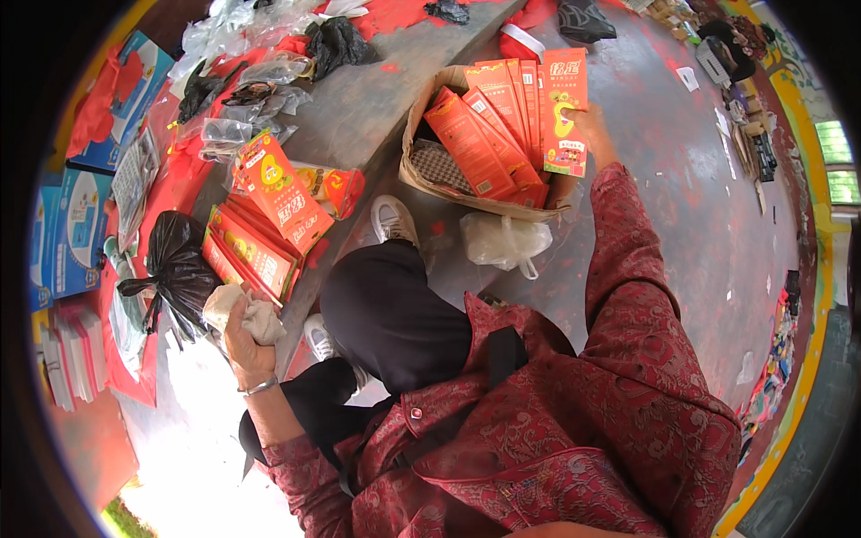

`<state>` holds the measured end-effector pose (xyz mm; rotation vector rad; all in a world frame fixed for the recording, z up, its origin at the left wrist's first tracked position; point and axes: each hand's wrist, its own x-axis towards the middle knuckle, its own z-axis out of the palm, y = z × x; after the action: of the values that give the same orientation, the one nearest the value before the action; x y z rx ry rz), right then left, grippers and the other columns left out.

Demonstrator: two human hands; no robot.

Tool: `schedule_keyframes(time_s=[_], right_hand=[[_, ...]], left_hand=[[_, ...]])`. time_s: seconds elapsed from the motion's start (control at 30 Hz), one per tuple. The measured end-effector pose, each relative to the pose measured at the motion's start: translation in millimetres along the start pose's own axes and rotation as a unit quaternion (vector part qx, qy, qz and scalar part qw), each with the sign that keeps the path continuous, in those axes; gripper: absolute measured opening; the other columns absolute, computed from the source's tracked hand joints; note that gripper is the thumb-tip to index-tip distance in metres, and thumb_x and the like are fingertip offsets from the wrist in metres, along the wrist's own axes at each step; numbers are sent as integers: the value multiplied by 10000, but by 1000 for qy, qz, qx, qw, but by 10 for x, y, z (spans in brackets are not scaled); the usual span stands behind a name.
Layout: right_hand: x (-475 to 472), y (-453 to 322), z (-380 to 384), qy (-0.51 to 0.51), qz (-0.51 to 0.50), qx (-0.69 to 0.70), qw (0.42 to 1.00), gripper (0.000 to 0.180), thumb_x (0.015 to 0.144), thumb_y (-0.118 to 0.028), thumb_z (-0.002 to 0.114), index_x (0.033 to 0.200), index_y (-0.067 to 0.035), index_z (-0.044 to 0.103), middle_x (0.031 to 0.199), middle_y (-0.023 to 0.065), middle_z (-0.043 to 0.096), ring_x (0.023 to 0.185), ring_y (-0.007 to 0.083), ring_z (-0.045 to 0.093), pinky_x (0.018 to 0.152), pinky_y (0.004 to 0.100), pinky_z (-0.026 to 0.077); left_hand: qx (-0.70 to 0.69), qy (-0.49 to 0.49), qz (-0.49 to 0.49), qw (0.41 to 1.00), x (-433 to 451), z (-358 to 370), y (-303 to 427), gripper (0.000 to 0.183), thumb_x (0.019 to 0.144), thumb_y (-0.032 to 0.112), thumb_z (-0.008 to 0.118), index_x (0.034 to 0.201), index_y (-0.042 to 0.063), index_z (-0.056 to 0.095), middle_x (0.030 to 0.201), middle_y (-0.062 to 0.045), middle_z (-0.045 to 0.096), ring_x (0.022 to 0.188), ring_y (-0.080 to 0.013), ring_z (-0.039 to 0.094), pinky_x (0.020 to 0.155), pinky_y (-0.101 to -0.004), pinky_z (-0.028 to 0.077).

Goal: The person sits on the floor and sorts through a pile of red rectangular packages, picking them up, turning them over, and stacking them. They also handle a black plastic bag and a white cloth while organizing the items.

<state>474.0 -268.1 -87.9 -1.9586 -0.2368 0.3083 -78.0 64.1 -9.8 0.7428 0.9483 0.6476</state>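
My right hand (592, 131) grips a flat red-orange printed packet (564, 87), held upright at the right side of an open cardboard box (410, 158). Inside the box lean several similar red packets (467, 138), beside a piece of patterned grey-brown cloth (438, 163). My left hand (249, 346) is closed around a crumpled off-white cloth (245, 313). Just above that hand stands a row of red packets (250, 252), with another red packet (279, 185) leaning over them. A knotted black plastic bag (180, 269) lies left of the row.
A white translucent plastic bag (506, 240) rests on the floor below the box. Clear plastic wrappings (269, 101) and black bags (340, 47) lie on the raised step at upper left. Blue boxes (81, 232) stand far left. Litter and cartons line the right wall.
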Motion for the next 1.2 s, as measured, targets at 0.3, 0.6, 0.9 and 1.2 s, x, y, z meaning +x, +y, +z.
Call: schedule_keyframes(time_s=[0.3, 0.6, 0.9, 1.2], right_hand=[[-153, 311, 515, -130, 7, -28, 991, 385, 730, -209, 692, 1021, 22, 592, 972, 140, 609, 856, 215, 594, 751, 321, 469], [-324, 370, 1102, 52, 102, -328, 938, 804, 510, -531, 770, 1088, -29, 526, 1138, 203, 518, 1052, 336, 509, 877, 427, 405], [-471, 333, 1764, -76, -55, -297, 950, 691, 554, -320, 746, 1117, -34, 464, 1008, 175, 582, 970, 348, 559, 823, 423, 452], [-439, -28, 1434, -90, -78, -241, 963, 401, 556, -157, 723, 925, -26, 630, 862, 141, 658, 831, 263, 630, 738, 362, 473]], left_hand=[[-5, -7, -1, 1000, 58, 47, -32, 268, 802, 129, 574, 1032, -4, 539, 812, -93, 575, 710, -206, 574, 620, -335, 495], [11, -10, -14, 1000, 57, 79, -34, 254, 804, 125, 570, 1024, 1, 539, 835, -86, 567, 730, -204, 566, 634, -341, 490], [15, -9, 2, 1000, 81, 197, -52, 240, 789, 92, 540, 996, -27, 517, 767, -94, 535, 643, -208, 554, 577, -313, 485], [7, 15, -12, 1000, 57, 123, -40, 246, 778, 107, 547, 986, -23, 541, 769, -100, 565, 674, -207, 572, 592, -308, 486]])
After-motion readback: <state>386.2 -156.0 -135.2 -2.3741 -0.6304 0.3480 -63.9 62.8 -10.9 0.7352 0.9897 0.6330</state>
